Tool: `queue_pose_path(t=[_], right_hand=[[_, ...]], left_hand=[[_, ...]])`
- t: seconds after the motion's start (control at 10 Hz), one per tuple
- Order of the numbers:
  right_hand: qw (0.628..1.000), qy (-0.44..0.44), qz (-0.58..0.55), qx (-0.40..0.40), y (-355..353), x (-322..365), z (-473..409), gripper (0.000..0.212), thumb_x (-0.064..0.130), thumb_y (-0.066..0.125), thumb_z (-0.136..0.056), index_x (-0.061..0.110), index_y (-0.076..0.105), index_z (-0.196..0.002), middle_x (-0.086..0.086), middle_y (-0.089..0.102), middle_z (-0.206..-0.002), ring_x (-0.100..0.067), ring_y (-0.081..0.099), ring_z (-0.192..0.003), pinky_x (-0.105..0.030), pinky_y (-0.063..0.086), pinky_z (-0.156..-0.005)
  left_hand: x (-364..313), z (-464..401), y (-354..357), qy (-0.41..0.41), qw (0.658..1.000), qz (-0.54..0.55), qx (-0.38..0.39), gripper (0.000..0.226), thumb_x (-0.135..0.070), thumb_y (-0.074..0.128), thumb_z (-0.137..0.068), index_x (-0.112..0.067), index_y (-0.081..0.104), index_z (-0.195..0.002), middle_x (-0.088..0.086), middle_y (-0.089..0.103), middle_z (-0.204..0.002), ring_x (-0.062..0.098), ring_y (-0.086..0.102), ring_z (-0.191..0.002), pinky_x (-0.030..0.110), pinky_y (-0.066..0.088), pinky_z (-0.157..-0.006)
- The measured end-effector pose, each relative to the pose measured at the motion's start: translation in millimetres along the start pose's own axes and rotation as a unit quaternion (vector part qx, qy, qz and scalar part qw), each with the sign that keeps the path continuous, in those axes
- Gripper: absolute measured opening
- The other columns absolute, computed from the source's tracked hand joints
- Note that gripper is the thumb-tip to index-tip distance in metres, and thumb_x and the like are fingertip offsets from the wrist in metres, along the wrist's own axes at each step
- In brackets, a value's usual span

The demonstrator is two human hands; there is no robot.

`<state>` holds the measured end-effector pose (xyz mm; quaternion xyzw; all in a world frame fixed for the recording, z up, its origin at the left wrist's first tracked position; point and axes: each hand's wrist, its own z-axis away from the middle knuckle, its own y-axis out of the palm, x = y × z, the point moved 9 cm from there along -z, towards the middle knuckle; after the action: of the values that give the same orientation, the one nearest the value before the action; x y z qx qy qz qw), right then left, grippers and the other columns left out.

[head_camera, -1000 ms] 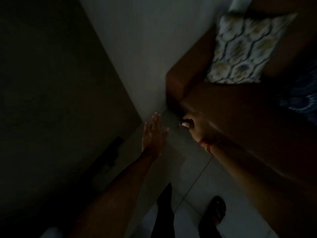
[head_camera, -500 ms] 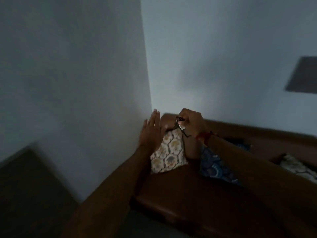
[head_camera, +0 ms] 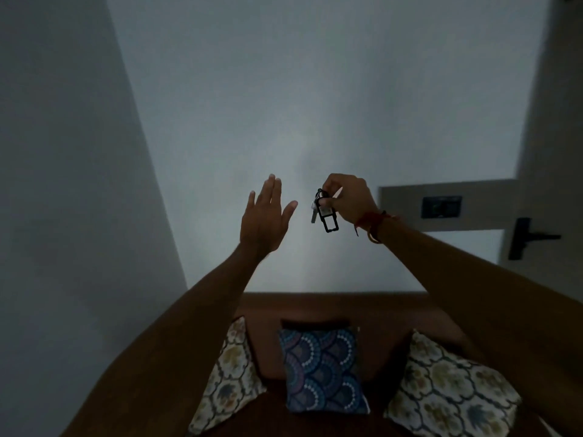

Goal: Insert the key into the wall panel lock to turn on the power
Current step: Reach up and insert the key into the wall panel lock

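The room is dim. My right hand is raised in front of the pale wall and pinches a key bunch: a silver key and a black rectangular fob hang down from my fingers. A red thread circles that wrist. My left hand is held up beside it, palm forward, fingers spread, holding nothing. A dark wall panel sits on the wall to the right, well apart from the keys. No keyhole can be made out on it.
A brown sofa stands below my arms against the wall, with three cushions: two cream patterned ones and a blue one. A door with a black lever handle is at the right edge. A side wall closes the left.
My view has swung up and right from the floor to the wall above the sofa. Both hands rose; the keys now dangle clearly from my right hand. The wall panel and door came into view.
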<state>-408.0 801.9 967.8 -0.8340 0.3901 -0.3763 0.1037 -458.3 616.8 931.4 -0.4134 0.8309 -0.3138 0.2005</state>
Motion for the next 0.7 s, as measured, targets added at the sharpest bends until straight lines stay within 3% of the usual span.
queue_pose_path(t=[0.3,0.4,0.7], right_hand=[[0.994,0.059,0.065,-0.068,-102.5,-111.5,-17.2,0.019,0.015,0.084,-0.068,0.013,0.067,-0.075,0.002,0.067,-0.075,-0.017,0.061,-0.071,-0.029,0.049,-0.069],[0.988,0.075,0.105,-0.085,-135.4,-161.4,-29.3,0.019,0.015,0.085,-0.068,0.013,0.068,-0.075,-0.002,0.071,-0.077,-0.021,0.065,-0.076,-0.034,0.054,-0.073],[0.979,0.098,0.16,-0.082,-191.9,-276.6,-85.1,0.024,0.014,0.085,-0.072,0.018,0.061,-0.069,0.0,0.067,-0.074,-0.02,0.064,-0.074,-0.031,0.052,-0.069]], left_hand=[[-108.6,-81.4,90.1,0.061,0.997,0.044,0.002,0.071,-0.051,0.029,-0.109,-0.006,0.019,-0.163,0.012,0.019,-0.173,0.022,0.017,-0.162,0.05,0.018,-0.133],[-148.0,-113.7,137.6,0.087,0.994,0.061,0.005,0.072,-0.054,0.027,-0.109,-0.007,0.019,-0.163,0.012,0.018,-0.173,0.021,0.015,-0.162,0.049,0.017,-0.133],[-208.8,-201.6,244.5,0.107,0.991,0.082,0.016,0.071,-0.053,0.029,-0.109,-0.008,0.018,-0.163,0.011,0.015,-0.174,0.022,0.012,-0.162,0.049,0.015,-0.133]])
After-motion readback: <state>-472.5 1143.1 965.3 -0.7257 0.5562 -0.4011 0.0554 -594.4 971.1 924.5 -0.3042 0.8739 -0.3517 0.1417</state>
